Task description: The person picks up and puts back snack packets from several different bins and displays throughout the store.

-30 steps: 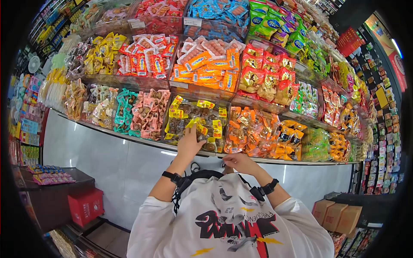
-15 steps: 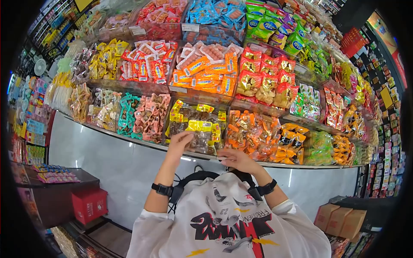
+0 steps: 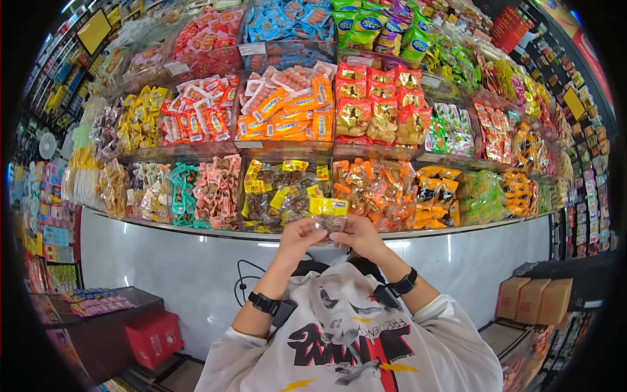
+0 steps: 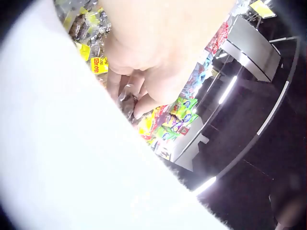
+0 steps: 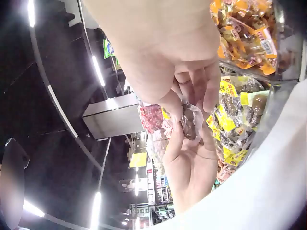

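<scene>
Nearest, the left hand (image 3: 298, 238) and right hand (image 3: 360, 236) jointly pinched a clear, yellow-topped packet (image 3: 328, 207) between their fingertips. Uneven tension on the film (glossy, probably slick) could have let it slip past the counter edge (image 3: 418, 236) beside the grip. Unlike the earlier frame, the hands had met. Beyond the grip lay more yellow-labelled packets (image 3: 268, 196).

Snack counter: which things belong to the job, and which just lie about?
Job, by the look of it:
left hand
right hand
yellow-topped packet both hold
probably the similar packets beside it

Lying about:
teal packets
blue packets
cardboard boxes
red box
</scene>
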The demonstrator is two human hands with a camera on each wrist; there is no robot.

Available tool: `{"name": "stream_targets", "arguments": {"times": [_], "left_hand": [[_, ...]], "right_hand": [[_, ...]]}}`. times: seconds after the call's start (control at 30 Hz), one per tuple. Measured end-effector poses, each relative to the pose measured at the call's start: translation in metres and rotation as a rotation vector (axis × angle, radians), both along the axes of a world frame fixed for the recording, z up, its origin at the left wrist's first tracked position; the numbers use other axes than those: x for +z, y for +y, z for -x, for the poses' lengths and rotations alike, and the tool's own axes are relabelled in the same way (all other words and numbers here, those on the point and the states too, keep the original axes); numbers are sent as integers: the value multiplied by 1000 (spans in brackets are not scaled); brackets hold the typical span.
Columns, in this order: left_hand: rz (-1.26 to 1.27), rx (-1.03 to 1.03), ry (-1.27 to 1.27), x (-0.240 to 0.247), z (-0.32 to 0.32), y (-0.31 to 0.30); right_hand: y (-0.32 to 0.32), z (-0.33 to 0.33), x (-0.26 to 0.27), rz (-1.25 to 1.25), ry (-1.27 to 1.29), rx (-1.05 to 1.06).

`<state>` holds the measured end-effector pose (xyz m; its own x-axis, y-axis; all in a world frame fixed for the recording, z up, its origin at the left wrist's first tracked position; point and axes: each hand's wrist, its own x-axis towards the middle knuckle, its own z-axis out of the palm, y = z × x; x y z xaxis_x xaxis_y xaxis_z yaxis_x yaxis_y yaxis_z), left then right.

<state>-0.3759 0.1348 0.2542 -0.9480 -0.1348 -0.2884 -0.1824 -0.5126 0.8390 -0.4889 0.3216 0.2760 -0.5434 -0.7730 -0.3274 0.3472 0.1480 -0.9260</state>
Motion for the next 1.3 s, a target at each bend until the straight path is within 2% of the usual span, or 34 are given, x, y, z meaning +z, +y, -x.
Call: {"name": "stream_targets", "arguments": {"times": [0.17,0.23,0.3,0.43,0.47,0.63,0.83,0.87,0.97,1.0,1.1,1.13,1.23,1.3], "left_hand": [[16,-71,-30,-14,-4,-5],[54,-35,-72,-14,-5,-12],[75,-6,-105,-29,-6,-25],[195,213,-249,-59,-15,-70],[259,276,-299,-58,-17,-77],[836,471,-241,-64,-17,-108],[1385,688,-259,-7,-3,-127],[1569,728,-239,0,1,-133],[1734,677,-225,7,19,-147],[1790,610,-183,0,24,-153],[1924,132,-267,-24,37,-149],[1974,33,-271,-36,37,-142],[1892,-43,-400,-55,38,-137],[1904,-27,-317,-49,32,-148]], "right_hand": [[7,-10,1,-90,-51,-5],[5,-9,-15,-162,-76,-9],[0,-6,-8,-176,-87,-41],[3,10,-8,-212,-61,-15],[2,14,-5,-225,-57,-4],[-3,23,-14,-232,-86,30],[-16,31,-12,-182,-132,89],[-18,37,-15,-186,-121,76],[-18,48,-21,-234,76,96],[-17,50,-22,-229,66,101],[-16,47,-30,-263,75,100],[-13,43,-39,-216,56,87],[-10,26,-43,-165,59,154],[-13,20,-40,-196,94,250]]}}
